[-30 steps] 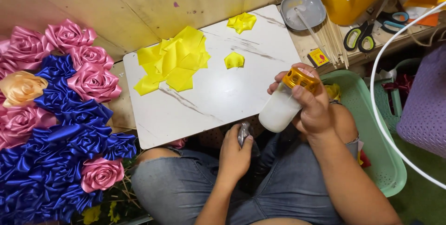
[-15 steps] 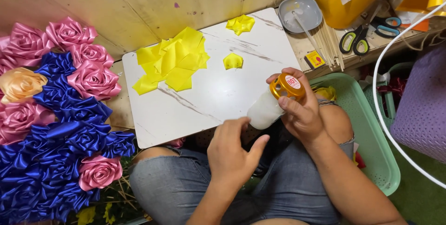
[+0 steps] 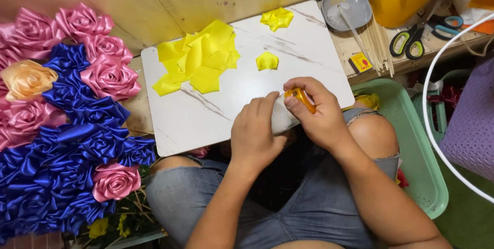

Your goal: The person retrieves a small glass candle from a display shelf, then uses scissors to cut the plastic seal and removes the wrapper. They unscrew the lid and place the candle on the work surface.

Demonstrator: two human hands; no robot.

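Over the near edge of the white marble-patterned board [image 3: 216, 120], above the knees in grey denim shorts [image 3: 309, 213], both hands met on a white squeeze bottle [image 3: 280, 115] with an orange cap [image 3: 300, 99]. The left hand [image 3: 254, 136] was wrapped round the bottle's body, fingers close together and curled over it. The right hand [image 3: 319, 112] pinched the orange cap between thumb and forefinger, the other fingers folded under. Most of the bottle was hidden by the hands, so whether the cap was on tight or loosening I could not tell.

To do this well, I would judge that the left hand ought to hold the body firmly without squeezing, while the right turns the cap squarely, with the nozzle kept over the board and away from the ribbon.

Further up the board lay one loose heap of yellow ribbon squares [image 3: 198, 61], too overlapped to count, one small folded yellow petal [image 3: 267, 61] and one bunched yellow piece [image 3: 277, 18] near the far corner. Beyond the board's right edge sat one grey dish [image 3: 355, 2], a bundle of thin sticks [image 3: 375, 43], two pairs of scissors [image 3: 406, 40] and one green basket [image 3: 417, 141]. Left of the board was a bank of ribbon roses [image 3: 67, 125]: about seven pink, one peach, and a mass of blue.
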